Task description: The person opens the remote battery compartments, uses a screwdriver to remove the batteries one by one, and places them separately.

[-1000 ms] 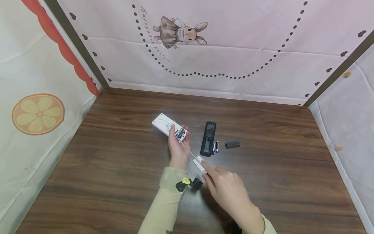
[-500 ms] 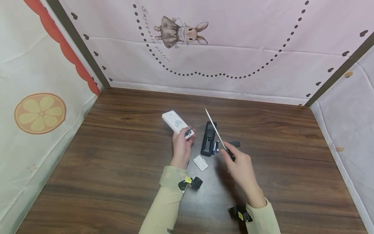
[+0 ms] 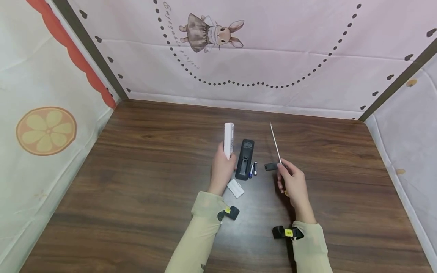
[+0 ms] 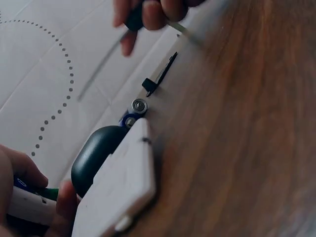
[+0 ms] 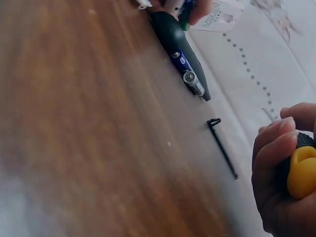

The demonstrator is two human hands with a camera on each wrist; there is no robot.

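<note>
My left hand (image 3: 221,168) grips a white remote control (image 3: 228,139), tipped so its narrow side faces up in the head view. Blue and green batteries show at its end, between the fingers, in the left wrist view. To the right, my right hand (image 3: 294,185) holds a screwdriver (image 3: 275,144) with a long thin shaft pointing away. Its black and yellow handle (image 5: 302,173) sits in the curled fingers in the right wrist view. The right fingertips overlap one end of a black battery cover (image 3: 271,167) in the head view. Close by the left wrist lies a white battery cover (image 3: 235,188).
Between the hands a black remote control (image 3: 244,159) lies with its battery compartment uncovered. Two small batteries (image 3: 253,169) lie along its right side. Cloth walls (image 3: 273,45) stand at the back and both sides of the wooden table (image 3: 143,182).
The right hand has drawn the screwdriver away from the white remote's battery compartment and moved right. The left hand has turned the white remote on its side and shifted it right.
</note>
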